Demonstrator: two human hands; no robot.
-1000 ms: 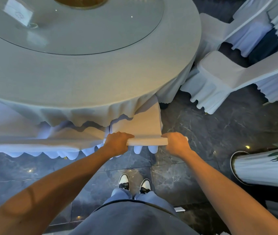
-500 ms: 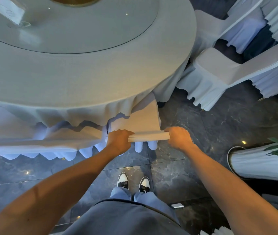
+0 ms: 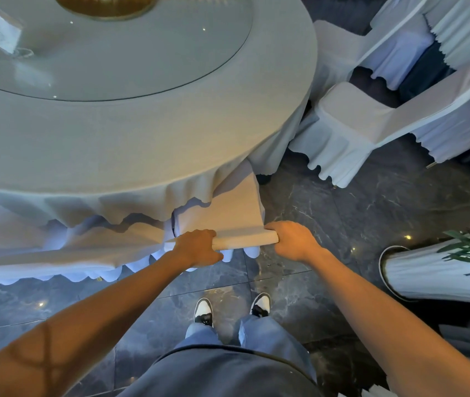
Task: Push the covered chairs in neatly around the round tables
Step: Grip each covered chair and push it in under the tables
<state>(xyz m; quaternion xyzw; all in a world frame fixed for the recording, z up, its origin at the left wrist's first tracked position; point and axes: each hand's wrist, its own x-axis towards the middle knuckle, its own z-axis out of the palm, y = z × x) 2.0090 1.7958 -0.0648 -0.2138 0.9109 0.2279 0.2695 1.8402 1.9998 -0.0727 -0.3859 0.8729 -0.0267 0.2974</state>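
both my left hand (image 3: 198,247) and right hand (image 3: 294,240) stay clamped on the white fabric-covered chair's top rail (image 3: 244,239), its seat now slid further under the grey-clothed round table (image 3: 142,138): nearly tucked.

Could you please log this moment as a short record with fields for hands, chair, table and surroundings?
left hand: gripping the chair's top rail
right hand: gripping the same rail
held chair: white-covered, seat under the tablecloth
round table: draped, glass turntable on top
other chair: to the right, angled away from the table
planter: white, lower right
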